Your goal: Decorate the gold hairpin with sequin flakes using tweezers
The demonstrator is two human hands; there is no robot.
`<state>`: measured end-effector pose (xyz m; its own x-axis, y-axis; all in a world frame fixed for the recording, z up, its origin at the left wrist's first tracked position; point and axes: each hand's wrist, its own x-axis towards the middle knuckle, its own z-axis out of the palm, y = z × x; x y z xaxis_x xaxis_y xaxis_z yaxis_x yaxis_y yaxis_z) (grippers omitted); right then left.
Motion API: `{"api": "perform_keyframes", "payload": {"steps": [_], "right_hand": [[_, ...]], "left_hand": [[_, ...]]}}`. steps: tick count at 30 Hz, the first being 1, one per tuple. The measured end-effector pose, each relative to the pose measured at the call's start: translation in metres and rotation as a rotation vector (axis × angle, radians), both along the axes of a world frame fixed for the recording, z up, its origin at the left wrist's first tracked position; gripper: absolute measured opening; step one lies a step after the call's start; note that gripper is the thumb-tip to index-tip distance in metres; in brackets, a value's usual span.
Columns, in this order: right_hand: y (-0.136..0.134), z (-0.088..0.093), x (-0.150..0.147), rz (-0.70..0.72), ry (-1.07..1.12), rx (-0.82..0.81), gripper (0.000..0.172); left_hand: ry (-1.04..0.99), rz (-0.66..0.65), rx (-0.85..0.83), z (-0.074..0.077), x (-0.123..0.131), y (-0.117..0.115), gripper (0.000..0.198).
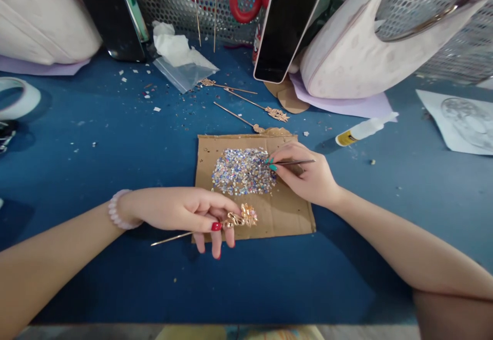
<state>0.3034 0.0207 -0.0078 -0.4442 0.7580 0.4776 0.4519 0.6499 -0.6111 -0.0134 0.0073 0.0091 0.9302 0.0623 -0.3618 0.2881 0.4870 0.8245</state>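
Observation:
My left hand (181,210) pinches a gold hairpin (241,218) by its flower-shaped head, the thin stem pointing left past my fingers. The hairpin head rests over the lower part of a brown cardboard sheet (287,216). A heap of small iridescent rhinestones (242,171) lies on the cardboard. My right hand (306,175) holds metal tweezers (295,163), their tip at the right edge of the rhinestone heap.
Three more gold hairpins (265,109) lie behind the cardboard on the blue table (115,150). A glue bottle (364,130) lies right. A phone (285,26) leans upright at the back beside a pale bag (358,62). A plastic bag (185,70), tape roll (17,98) and printed paper (462,121) lie around.

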Motion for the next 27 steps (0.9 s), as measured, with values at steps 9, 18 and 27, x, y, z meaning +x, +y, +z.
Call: {"api": "perform_keyframes", "payload": {"steps": [9, 18, 27], "right_hand": [[0.0011, 0.0014, 0.0012, 0.016, -0.049, 0.040, 0.014], [0.0009, 0.0016, 0.0004, 0.056, -0.066, 0.118, 0.019], [0.0014, 0.0020, 0.0012, 0.057, -0.058, 0.092, 0.022]], "left_hand": [[-0.002, 0.005, -0.012, 0.0003, -0.0005, 0.0008, 0.039], [-0.021, 0.013, -0.009, -0.0034, -0.0014, -0.0009, 0.039], [-0.031, 0.016, 0.010, -0.0048, -0.0016, -0.0008, 0.042]]}}
